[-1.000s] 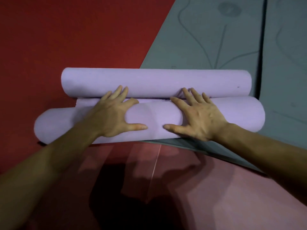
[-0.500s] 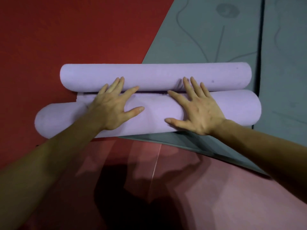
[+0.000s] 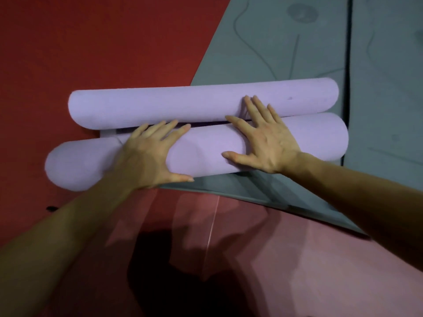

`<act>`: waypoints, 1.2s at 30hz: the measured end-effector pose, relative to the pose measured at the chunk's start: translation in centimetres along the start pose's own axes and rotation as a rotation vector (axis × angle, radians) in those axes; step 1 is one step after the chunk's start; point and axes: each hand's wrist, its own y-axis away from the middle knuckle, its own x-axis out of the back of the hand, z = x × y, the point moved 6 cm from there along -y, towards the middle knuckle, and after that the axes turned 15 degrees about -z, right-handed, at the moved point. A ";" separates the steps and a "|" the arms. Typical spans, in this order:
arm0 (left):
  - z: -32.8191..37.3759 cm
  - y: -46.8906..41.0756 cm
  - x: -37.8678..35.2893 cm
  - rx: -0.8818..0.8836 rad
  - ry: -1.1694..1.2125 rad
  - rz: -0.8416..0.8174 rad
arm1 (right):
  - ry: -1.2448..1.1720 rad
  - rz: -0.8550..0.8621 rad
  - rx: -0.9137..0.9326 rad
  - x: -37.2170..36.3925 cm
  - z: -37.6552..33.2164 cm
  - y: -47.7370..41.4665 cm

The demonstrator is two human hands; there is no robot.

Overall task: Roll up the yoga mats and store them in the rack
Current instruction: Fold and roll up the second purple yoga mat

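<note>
A grey mat [image 3: 263, 53] lies flat ahead of me on the red floor [image 3: 91, 42], with a second grey mat [image 3: 389, 88] just beside it on the right. Its near corner runs under the purple rolls. The far purple roll [image 3: 160, 104] lies right against the near purple roll [image 3: 309, 143], directly in its way. My left hand [image 3: 151, 156] rests flat on the near roll, fingers straight and spread, tips at the seam between the rolls. My right hand [image 3: 265, 143] is spread flat there too, its fingertips [image 3: 256, 104] touching the far roll. Neither hand grasps anything.
</note>
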 end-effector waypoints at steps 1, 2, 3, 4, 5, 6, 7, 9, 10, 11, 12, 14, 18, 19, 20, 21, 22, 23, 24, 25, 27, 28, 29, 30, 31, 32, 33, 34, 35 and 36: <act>0.0 -0.1 0.0 0.005 0.007 -0.015 | 0.024 0.000 0.014 -0.5 -0.1 0.4; 0.0 -0.1 -0.1 0.007 0.019 -0.021 | 0.051 -0.010 0.023 -0.9 -0.1 0.8; 0.0 0.0 -0.1 0.003 0.031 -0.014 | 0.070 -0.018 0.028 -1.1 -0.1 1.0; 0.2 0.2 -0.1 -0.002 0.040 0.005 | 0.079 -0.022 0.031 -1.3 -0.1 1.2; 0.4 0.4 0.0 -0.005 0.044 0.035 | 0.082 -0.020 0.033 -1.4 -0.1 1.3; 0.6 0.6 0.0 -0.006 0.043 0.068 | 0.084 -0.013 0.035 -1.4 -0.2 1.5; 0.9 0.9 0.0 -0.006 0.037 0.097 | 0.083 0.002 0.039 -1.4 -0.4 1.9; 1.5 1.5 0.1 -0.008 0.019 0.143 | 0.082 0.056 0.055 -1.4 -0.7 2.8; 1.7 1.7 0.1 -0.009 0.011 0.156 | 0.081 0.082 0.064 -1.4 -0.8 3.3; 1.9 2.0 0.1 -0.011 0.006 0.159 | 0.078 0.104 0.070 -1.4 -0.9 3.8; 2.0 2.3 0.2 -0.013 0.006 0.151 | 0.073 0.122 0.073 -1.3 -0.9 4.3; 2.3 2.8 0.4 -0.019 0.014 0.112 | 0.068 0.139 0.072 -1.2 -1.1 5.4; 2.8 4.0 0.0 -0.022 0.039 -0.013 | 0.058 0.114 0.075 -1.7 -2.0 7.3; 2.9 4.1 -0.3 -0.021 0.054 -0.043 | 0.060 0.098 0.077 -2.1 -2.2 7.5; 2.9 4.1 -0.7 -0.016 0.074 -0.068 | 0.065 0.073 0.075 -2.5 -2.4 7.4; 2.9 4.1 -0.9 -0.010 0.095 -0.088 | 0.069 0.038 0.067 -2.9 -2.5 7.1; 2.8 4.1 -1.1 -0.007 0.109 -0.102 | 0.064 -0.001 0.049 -3.0 -2.4 6.7; 2.7 4.0 -1.1 -0.012 0.111 -0.109 | 0.051 -0.037 0.024 -3.0 -2.2 6.1; 2.6 3.9 -1.0 -0.020 0.103 -0.113 | 0.032 -0.067 -0.004 -2.7 -2.0 5.5; 2.6 3.7 -0.8 -0.025 0.087 -0.109 | 0.012 -0.091 -0.027 -2.4 -1.7 4.8; 2.5 3.1 -0.4 -0.020 0.052 -0.082 | -0.005 -0.113 -0.049 -1.7 -1.4 3.6; 2.4 2.7 -0.1 -0.016 0.039 -0.064 | -0.003 -0.110 -0.050 -1.4 -1.3 3.3; 2.2 2.3 0.1 -0.014 0.032 -0.047 | -0.003 -0.096 -0.048 -1.1 -1.2 3.2; 2.0 2.0 0.3 -0.009 0.030 -0.028 | -0.004 -0.069 -0.042 -0.9 -1.3 3.3; 1.8 1.8 0.5 -0.004 0.032 -0.008 | 0.000 -0.039 -0.030 -0.9 -1.4 3.6; 1.6 1.7 0.7 -0.004 0.034 0.007 | 0.015 -0.017 -0.017 -1.0 -1.7 4.0; 1.5 1.7 0.8 -0.007 0.037 0.017 | 0.038 -0.007 -0.002 -1.4 -1.8 4.4; 1.4 1.6 0.9 -0.010 0.040 0.021 | 0.060 -0.003 0.011 -1.8 -2.0 4.6; 1.5 1.7 0.9 -0.009 0.046 0.023 | 0.079 0.000 0.019 -2.0 -2.0 4.6; 1.5 1.6 0.8 -0.002 0.060 0.025 | 0.095 0.005 0.021 -2.0 -1.9 4.4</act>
